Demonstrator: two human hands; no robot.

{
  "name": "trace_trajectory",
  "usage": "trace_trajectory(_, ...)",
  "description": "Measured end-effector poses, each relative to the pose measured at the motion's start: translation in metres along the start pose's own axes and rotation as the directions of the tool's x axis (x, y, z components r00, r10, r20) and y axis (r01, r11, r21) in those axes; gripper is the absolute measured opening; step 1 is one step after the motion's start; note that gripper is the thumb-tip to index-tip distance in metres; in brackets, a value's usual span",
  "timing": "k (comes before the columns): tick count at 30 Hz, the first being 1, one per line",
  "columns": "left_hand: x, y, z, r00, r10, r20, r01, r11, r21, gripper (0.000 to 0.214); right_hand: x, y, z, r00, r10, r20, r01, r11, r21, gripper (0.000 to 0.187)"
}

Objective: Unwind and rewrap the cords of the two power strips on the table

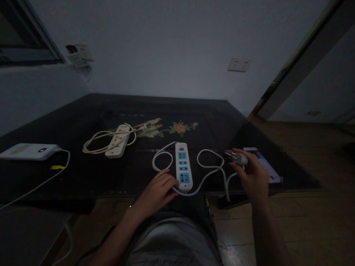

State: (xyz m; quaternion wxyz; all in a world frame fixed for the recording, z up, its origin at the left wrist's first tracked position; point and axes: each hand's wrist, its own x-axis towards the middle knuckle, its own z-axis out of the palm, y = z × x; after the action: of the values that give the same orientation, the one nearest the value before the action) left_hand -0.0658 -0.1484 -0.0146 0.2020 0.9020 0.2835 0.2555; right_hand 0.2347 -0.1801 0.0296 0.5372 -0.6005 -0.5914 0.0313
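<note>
A white power strip [183,155] with blue socket faces lies lengthwise near the front edge of the dark table. My left hand [159,188] is at its lower left corner, fingers curled and thumb below, with the strip's white cord [194,191] passing between them. The cord loops left of the strip and again to its right. Over the table's right side, my right hand [252,173] grips the cord's plug [237,158] between thumb and fingers, its metal prongs pointing left. A phone [267,168] with a lit screen lies just behind that hand.
A second, cream power strip [118,144] with its cord coiled over it lies left of centre. A white box-shaped device [30,151] with a cable sits far left, near a yellow scrap [57,167]. Wall sockets [239,65] are above the table [155,105].
</note>
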Motion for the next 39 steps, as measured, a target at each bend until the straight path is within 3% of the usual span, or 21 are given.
trace_trajectory(8, 0.003, -0.004, -0.011, 0.995, 0.065, 0.075, -0.066, 0.998, 0.005, 0.016, 0.006, -0.034, 0.008, 0.994, -0.039, 0.107, 0.040, 0.999, -0.010, 0.035)
trace_trajectory(12, 0.005, -0.001, -0.017, 0.998, 0.025, 0.059, -0.015, 0.986, -0.165, 0.016, 0.012, -0.041, 0.014, 0.982, -0.136, 0.128, 0.146, 0.987, -0.069, 0.031)
trace_trajectory(16, 0.011, 0.004, -0.023, 0.989, -0.139, -0.054, 0.106, 0.910, -0.401, 0.014, 0.020, -0.042, 0.013, 0.976, -0.190, 0.103, 0.198, 0.977, -0.076, 0.031)
trace_trajectory(19, 0.019, 0.007, -0.028, 0.935, -0.309, -0.174, 0.167, 0.818, -0.550, 0.011, 0.030, -0.041, 0.011, 0.979, -0.191, 0.068, 0.193, 0.981, -0.027, 0.031)
trace_trajectory(22, 0.025, 0.007, -0.029, 0.840, -0.488, -0.236, 0.211, 0.695, -0.687, 0.012, 0.044, -0.035, 0.013, 0.980, -0.195, 0.030, 0.192, 0.978, 0.079, 0.032)
trace_trajectory(26, 0.031, 0.004, -0.028, 0.744, -0.612, -0.267, 0.164, 0.555, -0.816, 0.019, 0.071, -0.014, 0.021, 0.979, -0.199, -0.043, 0.202, 0.973, 0.109, 0.032)
trace_trajectory(31, 0.036, 0.004, -0.033, 0.733, -0.615, -0.290, 0.005, 0.431, -0.902, 0.025, 0.114, 0.019, 0.043, 0.986, -0.159, -0.060, 0.169, 0.935, 0.313, 0.035)
trace_trajectory(35, 0.036, 0.005, -0.038, 0.711, -0.646, -0.277, -0.050, 0.346, -0.937, 0.025, 0.137, 0.032, 0.069, 0.988, -0.136, 0.076, 0.101, 0.932, 0.347, 0.035)
trace_trajectory(39, 0.036, -0.002, -0.043, 0.684, -0.670, -0.288, -0.048, 0.353, -0.934, 0.026, 0.138, 0.037, 0.088, 0.980, -0.121, 0.161, 0.060, 0.940, 0.337, 0.036)
